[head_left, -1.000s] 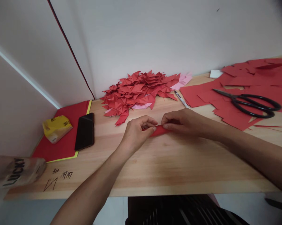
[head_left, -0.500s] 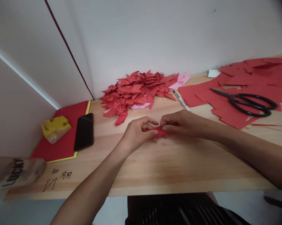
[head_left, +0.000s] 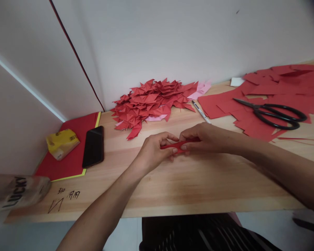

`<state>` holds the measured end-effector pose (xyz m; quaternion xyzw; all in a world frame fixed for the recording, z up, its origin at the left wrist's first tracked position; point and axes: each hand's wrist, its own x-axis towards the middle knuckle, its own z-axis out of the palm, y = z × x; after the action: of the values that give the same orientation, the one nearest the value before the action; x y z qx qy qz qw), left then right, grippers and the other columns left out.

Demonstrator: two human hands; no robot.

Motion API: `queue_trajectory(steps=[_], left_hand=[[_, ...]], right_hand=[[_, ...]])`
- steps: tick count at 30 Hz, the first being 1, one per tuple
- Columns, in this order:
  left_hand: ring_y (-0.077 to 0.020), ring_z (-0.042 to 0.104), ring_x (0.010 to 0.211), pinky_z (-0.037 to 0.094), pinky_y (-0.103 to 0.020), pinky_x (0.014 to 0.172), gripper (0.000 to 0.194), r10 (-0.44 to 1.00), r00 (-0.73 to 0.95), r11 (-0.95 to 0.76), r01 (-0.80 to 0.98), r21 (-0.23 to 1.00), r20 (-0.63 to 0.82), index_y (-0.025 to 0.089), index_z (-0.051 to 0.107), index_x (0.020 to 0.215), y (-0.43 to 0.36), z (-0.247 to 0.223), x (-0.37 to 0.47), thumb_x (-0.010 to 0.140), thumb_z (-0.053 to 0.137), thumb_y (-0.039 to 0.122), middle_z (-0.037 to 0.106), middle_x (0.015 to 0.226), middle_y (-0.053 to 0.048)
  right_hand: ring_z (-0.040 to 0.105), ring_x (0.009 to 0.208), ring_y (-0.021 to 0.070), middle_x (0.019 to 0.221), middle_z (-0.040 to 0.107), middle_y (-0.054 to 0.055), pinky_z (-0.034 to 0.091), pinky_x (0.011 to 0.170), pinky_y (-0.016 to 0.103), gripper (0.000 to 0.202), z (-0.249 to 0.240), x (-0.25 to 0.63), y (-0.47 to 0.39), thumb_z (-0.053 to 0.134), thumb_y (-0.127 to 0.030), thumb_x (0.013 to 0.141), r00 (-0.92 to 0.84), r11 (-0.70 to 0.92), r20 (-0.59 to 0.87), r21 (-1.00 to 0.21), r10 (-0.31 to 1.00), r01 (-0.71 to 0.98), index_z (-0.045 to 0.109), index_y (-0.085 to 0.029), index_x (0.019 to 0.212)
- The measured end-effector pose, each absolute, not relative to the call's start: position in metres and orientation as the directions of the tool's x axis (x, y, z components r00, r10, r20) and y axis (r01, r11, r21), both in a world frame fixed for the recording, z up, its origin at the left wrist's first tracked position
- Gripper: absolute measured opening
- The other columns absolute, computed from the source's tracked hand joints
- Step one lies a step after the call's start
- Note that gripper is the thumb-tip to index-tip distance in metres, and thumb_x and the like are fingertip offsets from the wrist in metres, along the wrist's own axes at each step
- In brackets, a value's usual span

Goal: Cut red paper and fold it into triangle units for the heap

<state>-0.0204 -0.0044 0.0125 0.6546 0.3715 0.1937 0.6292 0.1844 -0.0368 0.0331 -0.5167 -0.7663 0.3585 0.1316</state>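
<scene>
A small piece of folded red paper point(head_left: 181, 144) lies between both hands, low over the middle of the wooden table. My left hand point(head_left: 161, 146) pinches its left end, thumb in front and fingers behind. The right end is in the grip of my right hand point(head_left: 198, 137), whose thumb presses on the front. The two hands almost meet, and fingers cover much of the paper. Just behind them rises a heap of folded red paper shapes point(head_left: 149, 101) with some pink ones. A pen point(head_left: 201, 111) rests behind my right hand.
Black-handled scissors point(head_left: 274, 113) lie on loose red sheets point(head_left: 282, 83) at the right. On the left are a phone point(head_left: 93, 147), a yellow packet point(head_left: 63, 143) on red sheets point(head_left: 55, 167), and a container marked LUCKY point(head_left: 21, 191). A wall point(head_left: 172, 38) stands behind.
The fingers of both hands have shifted slightly on the red paper, and more of its long narrow shape shows. My left hand has moved a little to the right.
</scene>
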Motion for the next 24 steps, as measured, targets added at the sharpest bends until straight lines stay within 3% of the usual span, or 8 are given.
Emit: queue_trajectory(steps=[4, 9, 16, 24], left_hand=[[-0.0117, 0.067, 0.06, 0.051, -0.021, 0.057, 0.012, 0.737, 0.647, 0.007, 0.285, 0.959, -0.197, 0.012, 0.065, 0.086, -0.005, 0.013, -0.021, 0.081, 0.065, 0.023, 0.071, 0.079, -0.006], [-0.014, 0.069, 0.066, 0.052, -0.022, 0.062, 0.012, 0.784, 0.611, -0.135, 0.34, 0.931, -0.11, 0.013, 0.068, 0.085, -0.007, 0.017, -0.021, 0.084, 0.06, 0.023, 0.071, 0.079, -0.005], [-0.0158, 0.069, 0.081, 0.052, -0.025, 0.075, 0.011, 0.804, 0.593, -0.303, 0.344, 0.889, 0.045, 0.018, 0.066, 0.089, -0.012, 0.019, -0.018, 0.082, 0.058, 0.016, 0.074, 0.088, -0.003], [-0.012, 0.067, 0.079, 0.049, -0.022, 0.075, 0.01, 0.762, 0.647, -0.272, 0.286, 0.919, 0.024, 0.019, 0.059, 0.084, -0.017, 0.02, -0.015, 0.079, 0.055, 0.01, 0.07, 0.082, 0.0]], right_hand=[[0.049, 0.058, 0.0114, 0.067, 0.066, -0.002, 0.032, 0.055, 0.024, 0.025, 0.032, 0.187, -0.036, 0.053, -0.035, 0.085, -0.453, 0.195, -0.184, -0.72, 0.872, 0.667, 0.071, -0.02, 0.078], [0.044, 0.057, 0.0112, 0.063, 0.055, -0.003, 0.031, 0.055, 0.024, 0.03, 0.032, 0.191, -0.034, 0.05, -0.042, 0.087, -0.446, 0.199, -0.168, -0.721, 0.879, 0.663, 0.071, -0.02, 0.083], [0.032, 0.053, 0.0094, 0.057, 0.035, -0.004, 0.026, 0.05, 0.023, 0.044, 0.029, 0.19, -0.032, 0.043, -0.051, 0.09, -0.38, 0.16, -0.144, -0.732, 0.914, 0.662, 0.051, -0.019, 0.062], [0.036, 0.056, 0.0098, 0.061, 0.044, -0.004, 0.027, 0.051, 0.023, 0.029, 0.03, 0.192, -0.035, 0.05, -0.042, 0.086, -0.429, 0.153, -0.204, -0.733, 0.88, 0.663, 0.063, -0.019, 0.073]])
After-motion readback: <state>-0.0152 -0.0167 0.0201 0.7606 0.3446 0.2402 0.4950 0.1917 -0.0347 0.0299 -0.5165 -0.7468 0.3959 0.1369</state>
